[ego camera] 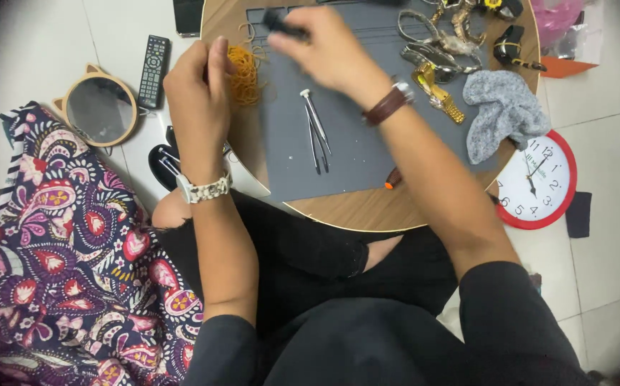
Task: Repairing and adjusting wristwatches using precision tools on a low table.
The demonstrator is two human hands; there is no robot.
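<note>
Over the far edge of a round wooden counter point(367, 214), the right hand point(328, 46) is closed around a small dark object point(281, 23), blurred so its kind cannot be told; it sits above the far left part of a grey work mat point(367, 150). It looks light and rigid, easily pinched between thumb and fingertips. The left hand point(199, 89), to the left, has its fingers curled together next to a tangle of orange rubber bands point(244, 75) at the mat's left edge; whether it pinches anything cannot be told. Those bands look soft, stretchy and almost weightless.

On the mat, near the middle, lie thin metal tweezers point(316, 129), stiff and pointed. At the mat's near edge an orange-tipped tool point(393, 179) peeks from under the right forearm. Far right on the counter sits a heap of wristwatches point(438, 50) with metal bands, and beside it a crumpled grey cloth point(499, 111).

No containers show. On the tiled floor, right, lies a red-rimmed wall clock point(538, 179); left, a round mirror point(101, 109) and a black remote control point(153, 70). A paisley fabric point(60, 271) covers the near left.
</note>
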